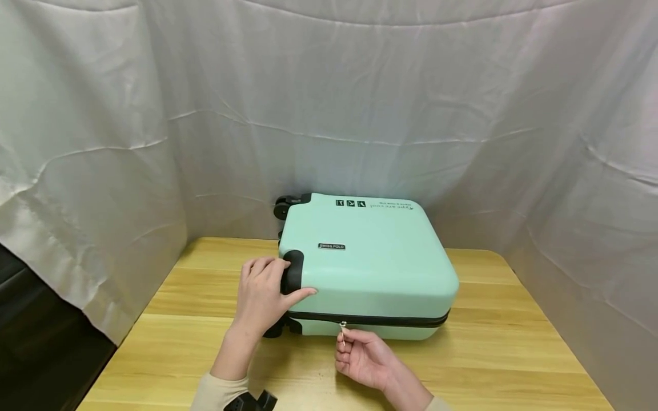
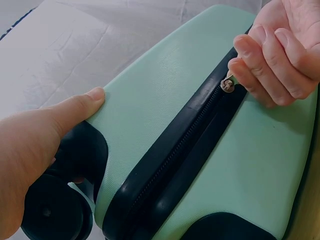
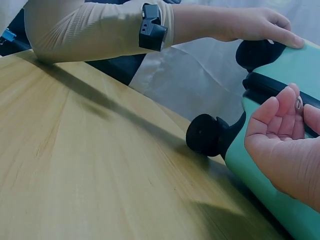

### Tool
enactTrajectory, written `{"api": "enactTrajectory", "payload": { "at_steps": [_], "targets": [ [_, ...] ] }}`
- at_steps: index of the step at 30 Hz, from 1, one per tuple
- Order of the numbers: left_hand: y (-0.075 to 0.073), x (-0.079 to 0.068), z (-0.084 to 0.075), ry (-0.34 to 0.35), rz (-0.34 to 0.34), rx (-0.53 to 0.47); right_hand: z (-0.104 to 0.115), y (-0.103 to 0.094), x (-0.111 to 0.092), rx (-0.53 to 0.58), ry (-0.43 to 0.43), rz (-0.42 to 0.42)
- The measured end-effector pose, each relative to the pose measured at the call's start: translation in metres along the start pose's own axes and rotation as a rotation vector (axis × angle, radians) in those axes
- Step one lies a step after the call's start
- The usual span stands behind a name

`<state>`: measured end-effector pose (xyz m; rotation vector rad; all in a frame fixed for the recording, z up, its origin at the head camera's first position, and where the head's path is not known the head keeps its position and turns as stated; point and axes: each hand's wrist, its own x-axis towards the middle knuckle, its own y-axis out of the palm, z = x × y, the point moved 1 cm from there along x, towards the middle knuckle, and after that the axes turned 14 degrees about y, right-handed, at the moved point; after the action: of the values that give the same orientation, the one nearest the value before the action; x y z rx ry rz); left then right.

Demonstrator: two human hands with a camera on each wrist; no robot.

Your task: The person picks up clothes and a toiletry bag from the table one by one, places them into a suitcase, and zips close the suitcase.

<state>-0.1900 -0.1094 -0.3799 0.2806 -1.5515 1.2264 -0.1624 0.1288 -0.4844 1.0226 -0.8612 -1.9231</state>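
Note:
A mint-green hard-shell suitcase (image 1: 370, 251) lies flat on the wooden table, its black zipper band (image 1: 396, 321) facing me. At its front left corner, my left hand (image 1: 262, 294) grips the black corner guard (image 1: 293, 271); the thumb lies along the green shell, and the other fingers reach round to the wheel side. My right hand (image 1: 367, 357) pinches the metal zipper pull (image 2: 227, 85) between thumb and forefinger, left of the middle of the front side. In the left wrist view, the zipper teeth (image 2: 165, 167) run together between the pull and the wheel-end corner.
Black wheels (image 1: 281, 208) stick out from the suitcase's left end. The wooden table (image 1: 190, 337) spreads out in front and on both sides. Grey curtains (image 1: 329, 103) hang behind and beside the table. Dark fabric (image 1: 41, 337) shows at the lower left.

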Motion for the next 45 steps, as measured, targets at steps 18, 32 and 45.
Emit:
{"api": "enactTrajectory", "payload": {
  "at_steps": [18, 32, 45],
  "targets": [
    [-0.005, -0.004, 0.001, 0.015, -0.011, -0.035, -0.006, 0.028, 0.039, -0.053, 0.055, -0.046],
    [-0.01, -0.001, -0.001, -0.073, 0.104, -0.094, -0.008, 0.029, 0.04, -0.118, 0.053, -0.06],
    [-0.035, 0.002, 0.002, -0.078, 0.076, -0.28, -0.006, 0.029, 0.014, -0.277, 0.002, -0.06]
  ]
}}
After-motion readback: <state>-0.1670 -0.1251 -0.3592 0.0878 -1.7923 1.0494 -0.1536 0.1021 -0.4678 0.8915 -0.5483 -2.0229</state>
